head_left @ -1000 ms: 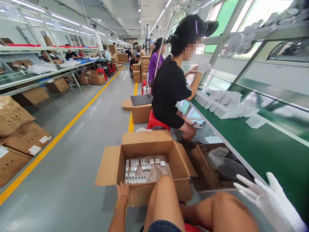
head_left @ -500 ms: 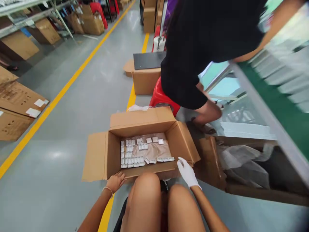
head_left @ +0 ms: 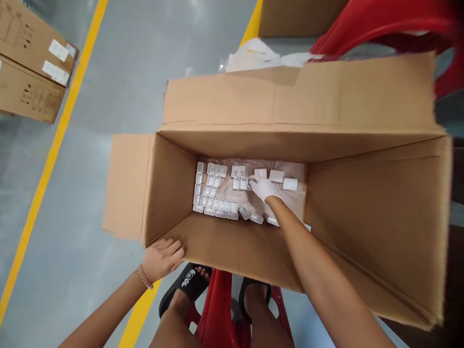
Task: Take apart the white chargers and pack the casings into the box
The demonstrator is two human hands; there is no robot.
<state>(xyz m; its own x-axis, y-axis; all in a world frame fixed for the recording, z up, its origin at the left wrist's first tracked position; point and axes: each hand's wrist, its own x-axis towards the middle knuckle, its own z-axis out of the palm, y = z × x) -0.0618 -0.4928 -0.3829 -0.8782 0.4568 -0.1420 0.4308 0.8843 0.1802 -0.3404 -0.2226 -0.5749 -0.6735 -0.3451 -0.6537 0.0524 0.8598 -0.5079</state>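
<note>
A large open cardboard box (head_left: 232,104) stands in front of my knees, with small white rectangular trays (head_left: 227,206) laid out in rows on its plastic-lined bottom. My bare left hand (head_left: 165,256), with a beaded bracelet at the wrist, is curled over the box's near-left rim. Deep inside the box, my gloved right hand (head_left: 264,187) has its fingertips closed on a small white tray at the end of a short row, mostly hidden by the fingers. Just beyond the glove are white pieces (head_left: 277,176) that lie with their flat faces up.
Red plastic stools stand beneath me (head_left: 219,314) and beyond the box (head_left: 384,24). White crumpled sheeting (head_left: 259,55) lies behind the far flap. Stacked cartons (head_left: 32,63) sit past a yellow floor line (head_left: 70,101) at the left.
My right hand has moved from the box's near-right rim down among the trays inside. My left hand stays at the near-left corner. The view has tilted down and come closer over the box.
</note>
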